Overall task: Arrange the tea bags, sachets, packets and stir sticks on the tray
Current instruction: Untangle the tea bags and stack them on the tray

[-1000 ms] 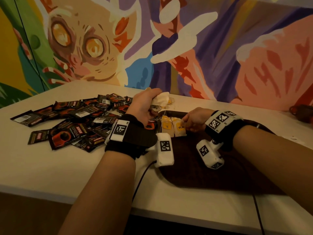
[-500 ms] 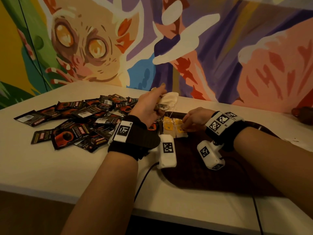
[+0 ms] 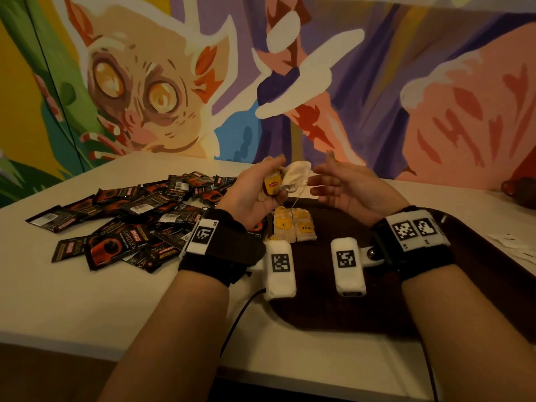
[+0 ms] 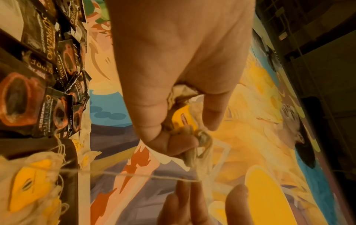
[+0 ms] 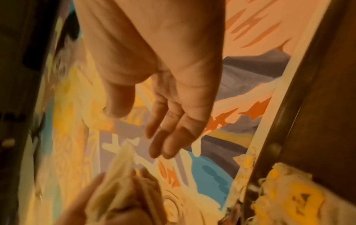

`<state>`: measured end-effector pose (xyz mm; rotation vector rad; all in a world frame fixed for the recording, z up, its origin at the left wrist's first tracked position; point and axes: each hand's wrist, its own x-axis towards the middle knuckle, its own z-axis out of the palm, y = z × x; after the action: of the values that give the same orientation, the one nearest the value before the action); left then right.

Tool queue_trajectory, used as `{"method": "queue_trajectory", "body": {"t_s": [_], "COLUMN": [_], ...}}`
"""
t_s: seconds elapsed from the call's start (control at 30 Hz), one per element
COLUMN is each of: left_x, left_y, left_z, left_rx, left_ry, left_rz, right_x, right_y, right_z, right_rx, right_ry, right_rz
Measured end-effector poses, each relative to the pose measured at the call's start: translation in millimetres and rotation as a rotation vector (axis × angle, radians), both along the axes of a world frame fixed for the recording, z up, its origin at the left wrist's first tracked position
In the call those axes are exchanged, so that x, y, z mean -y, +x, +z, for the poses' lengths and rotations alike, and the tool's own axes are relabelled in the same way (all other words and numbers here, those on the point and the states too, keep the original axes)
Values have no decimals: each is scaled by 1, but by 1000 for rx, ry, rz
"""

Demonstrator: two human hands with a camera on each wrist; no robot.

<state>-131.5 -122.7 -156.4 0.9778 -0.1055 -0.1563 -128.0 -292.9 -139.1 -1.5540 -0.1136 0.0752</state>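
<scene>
A person's left hand point(image 3: 255, 192) held a bunch of tea bags point(image 3: 290, 178) raised above the far left corner of the dark tray point(image 3: 406, 300), fingers and thumb curled round the crumpled paper and a yellow tag point(image 3: 272, 184). The right hand point(image 3: 345, 187), which half a second earlier had been down on the tray at the small stack of tea bags point(image 3: 294, 227) already laid there, had lifted and turned toward the bunch, fingers spread and loosely extended, holding nothing. A string point(image 4: 134, 175) ran taut from the held bunch to a bag lying on the tray, seen from the left wrist. It appeared the right hand was about to draw the next bag from the bunch, and the trailing string looked liable to drag the laid stack out of line. The coffee packets point(image 3: 124, 224) lay in a loose heap on the white table point(image 3: 87, 300) left of the tray, not yet arranged. No stir sticks could be made out. Most of the tray was bare.
</scene>
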Motion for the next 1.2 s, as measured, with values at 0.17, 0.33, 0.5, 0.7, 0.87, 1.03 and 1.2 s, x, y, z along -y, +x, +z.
{"method": "queue_trajectory", "body": {"t_s": [0.17,0.33,0.5,0.7,0.87,1.03,1.2], "left_x": [3,8,4,-3,-1,7,6], "left_y": [1,-2,3,9,5,-2,0], "left_z": [-3,-5,-9,-12,-12,-7,-11], "left_rx": [39,58,21,48,149,142,119], "left_ry": [21,41,-12,106,230,343,424], "left_rz": [-28,-90,7,43,-138,-289,-275], "right_x": [0,-1,14,26,26,19,18], "right_y": [-10,-13,-14,-14,-17,-17,-17], "right_z": [-8,-14,-9,-10,-9,-14,-15], "right_rx": [42,89,41,54,78,81,99], "right_ry": [-58,-21,191,87,-23,-134,-156], "right_rz": [102,95,1,-23,79,127,130]}}
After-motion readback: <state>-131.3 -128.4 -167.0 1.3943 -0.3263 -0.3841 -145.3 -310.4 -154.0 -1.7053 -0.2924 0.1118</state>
